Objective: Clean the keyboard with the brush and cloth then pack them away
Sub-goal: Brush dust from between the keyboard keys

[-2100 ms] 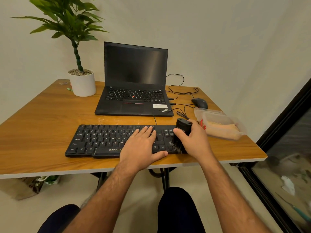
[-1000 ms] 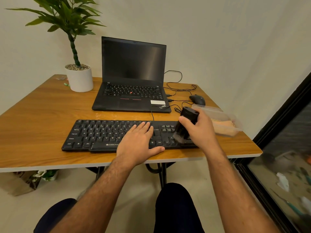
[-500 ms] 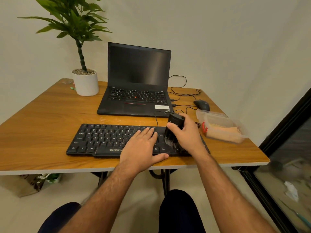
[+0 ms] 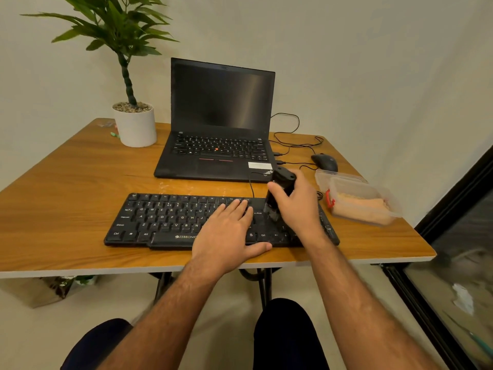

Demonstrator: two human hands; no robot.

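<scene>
A wooden table filled most of the view, standing against a pale wall. At its back sat an open black laptop with a dark screen, and to the left of it a potted plant in a white pot. Nearer the front edge lay the black keyboard, lengthwise across the table, its cable running back toward the laptop. On the right side of the table stood a clear plastic container with a red clip on its near end; an orange-tan cloth lay inside it. Just behind the container rested a black mouse among loose black cables. The left hand lay flat on the middle of the keyboard, fingers straight and together, thumb stretched along the front edge. The right hand was wrapped around the black brush, thumb on its near face and fingers curled behind it. The brush stood nearly upright, bristles down on the keys at the right part of the keyboard, close beside the left fingertips.
</scene>
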